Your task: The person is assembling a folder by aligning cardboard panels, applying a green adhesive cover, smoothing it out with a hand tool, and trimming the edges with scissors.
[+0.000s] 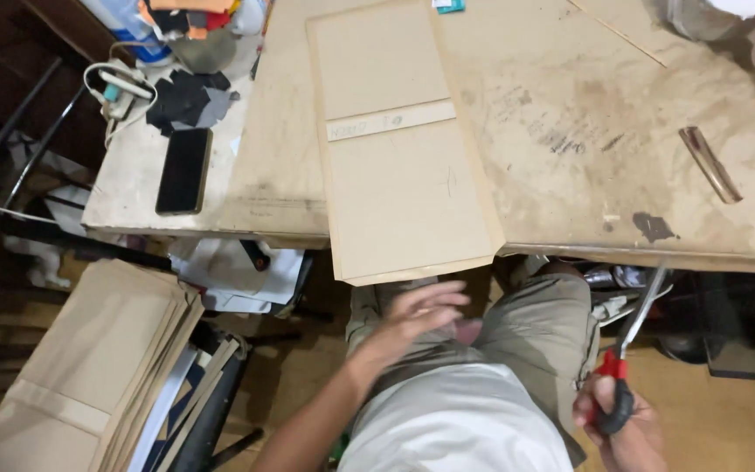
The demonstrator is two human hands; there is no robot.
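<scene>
The right hand [622, 424] is clamped on red-handled scissors [635, 336], blades up near the surface [587, 131] edge. The left hand [417, 315] hovers with fingers spread, just below a cardboard sheet [399, 183] overhanging that edge.

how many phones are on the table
1: a black phone lying flat near the left end of the table, beside dark scraps. Others may be hidden under the clutter.

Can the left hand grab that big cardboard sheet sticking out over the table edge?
Probably yes. The left hand is empty, fingers spread, just below the overhanging edge of the cardboard sheet, with nothing between them. The right hand is off to the side holding red-handled scissors.
</scene>
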